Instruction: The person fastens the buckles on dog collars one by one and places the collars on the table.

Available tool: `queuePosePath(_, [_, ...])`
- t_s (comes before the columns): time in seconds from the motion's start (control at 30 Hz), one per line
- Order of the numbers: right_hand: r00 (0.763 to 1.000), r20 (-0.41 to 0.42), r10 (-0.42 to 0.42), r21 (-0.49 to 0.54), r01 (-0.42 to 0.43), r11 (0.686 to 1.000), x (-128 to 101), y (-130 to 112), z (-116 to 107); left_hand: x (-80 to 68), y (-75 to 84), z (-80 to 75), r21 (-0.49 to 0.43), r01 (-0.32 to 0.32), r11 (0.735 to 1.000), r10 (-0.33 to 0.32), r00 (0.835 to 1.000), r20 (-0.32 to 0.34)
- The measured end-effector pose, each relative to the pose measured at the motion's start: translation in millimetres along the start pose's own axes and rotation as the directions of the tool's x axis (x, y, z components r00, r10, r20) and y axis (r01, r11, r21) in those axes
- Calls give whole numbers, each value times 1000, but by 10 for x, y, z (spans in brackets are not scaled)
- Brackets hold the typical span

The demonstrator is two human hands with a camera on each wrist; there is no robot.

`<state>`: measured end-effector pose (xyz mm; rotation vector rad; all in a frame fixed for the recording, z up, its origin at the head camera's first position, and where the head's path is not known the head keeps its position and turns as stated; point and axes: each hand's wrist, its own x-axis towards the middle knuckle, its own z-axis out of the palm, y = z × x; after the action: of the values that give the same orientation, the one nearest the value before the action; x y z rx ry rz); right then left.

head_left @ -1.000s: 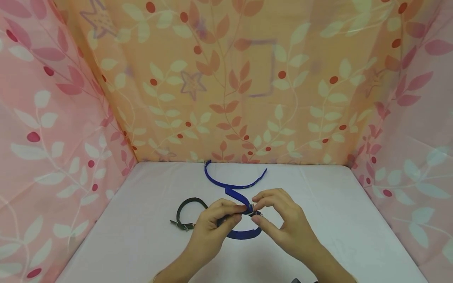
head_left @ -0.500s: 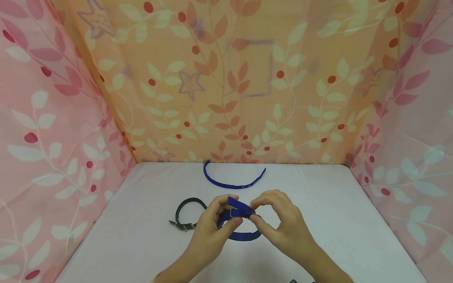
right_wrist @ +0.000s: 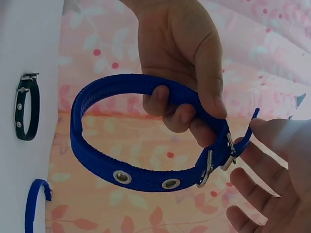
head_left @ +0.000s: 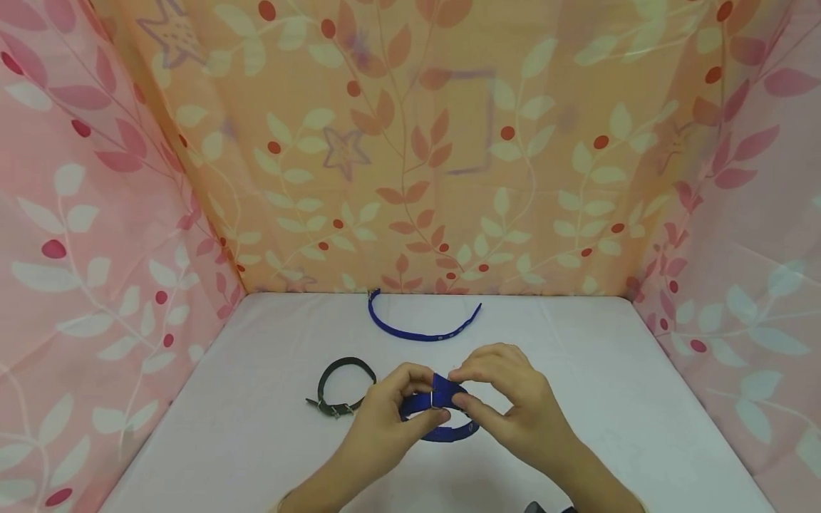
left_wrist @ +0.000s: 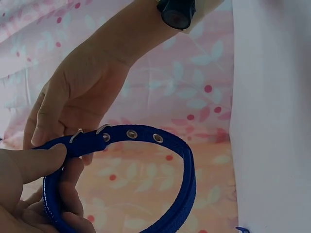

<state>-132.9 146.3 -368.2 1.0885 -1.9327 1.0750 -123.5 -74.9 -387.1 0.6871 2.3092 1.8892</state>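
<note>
A blue buckle collar [right_wrist: 99,167] with metal eyelets is bent into a loop, held up in front of me. My left hand [head_left: 388,410] grips its band beside the metal buckle [right_wrist: 229,153], thumb on one face and fingers curled behind. At the other side of the buckle, my right hand [head_left: 516,399] pinches the short free end of the strap between thumb and index finger, its other fingers spread below in the right wrist view. A metal ring [right_wrist: 206,170] sits on the band near the buckle. The left wrist view shows more eyelets [left_wrist: 131,134] along the loop.
A dark green collar [head_left: 323,381], buckled into a loop, lies on the white table [head_left: 256,456] left of my hands. Farther back, a second blue collar [head_left: 417,337] lies unfastened in a curve. Floral curtains [head_left: 410,214] enclose the table's back and sides.
The strap's free end, which stuck up toward the upper left, has come down over the buckle. The collar has turned so the buckle faces me. Both hands stay in nearly the same place.
</note>
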Motion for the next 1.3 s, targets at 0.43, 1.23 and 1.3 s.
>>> queuePosePath(0.43, [985,-85,-149,-37,146,989,69,21,-30,19,14,0,-102,10,995,-26,987,-161])
queuePosePath(1.23, [979,137,-148,-162,170,972,32,19,-126,-22,25,18,-90,-15,996,1,987,-160])
queuePosePath(1.3, [977,154,-151,-166,176,970,29,12,-126,-21,20,24,-62,-26,998,16,988,-154])
